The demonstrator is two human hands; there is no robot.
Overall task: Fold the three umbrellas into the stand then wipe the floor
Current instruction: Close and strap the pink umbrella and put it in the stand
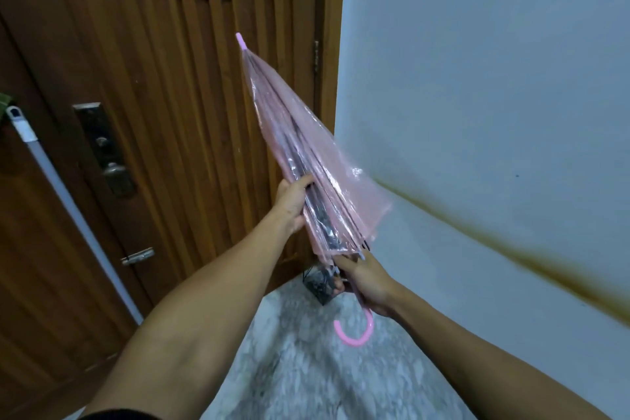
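Observation:
I hold a pink see-through umbrella (300, 147), collapsed, its tip pointing up and away toward the door. My left hand (291, 203) wraps the folded canopy about two thirds of the way down. My right hand (364, 283) grips the shaft just above the pink hooked handle (354, 334). A dark wire umbrella stand (318, 285) shows in the corner on the floor, mostly hidden behind my right hand and the umbrella. No other umbrellas are in view.
A brown wooden door (153, 112) with a metal lock (105, 150) fills the left. A mop handle (68, 208) leans against it. The pale wall (494, 95) on the right has a brown stain. Speckled grey floor (300, 368) lies below.

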